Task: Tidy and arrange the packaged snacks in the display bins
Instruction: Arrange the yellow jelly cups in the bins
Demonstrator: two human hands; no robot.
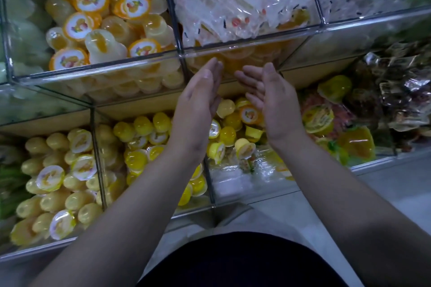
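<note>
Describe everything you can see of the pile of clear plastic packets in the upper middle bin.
The clear packets are long sleeves of glossy, crinkled transparent film with small red-orange prints and dark specks. They lie heaped loosely at slanted angles in the upper middle bin, over orange jelly cups. Neither the left hand nor the right hand touches them.

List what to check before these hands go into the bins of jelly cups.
1. Left hand empty, fingers straight: ok.
2. Right hand empty, open: ok.
3. Yellow jelly cups below the hands lie tumbled, lids facing all ways: not ok.
4. Clear packets heaped over orange jelly cups in the upper middle bin, two kinds mixed: not ok.
5. Cup lids all sealed: cannot tell.
</note>
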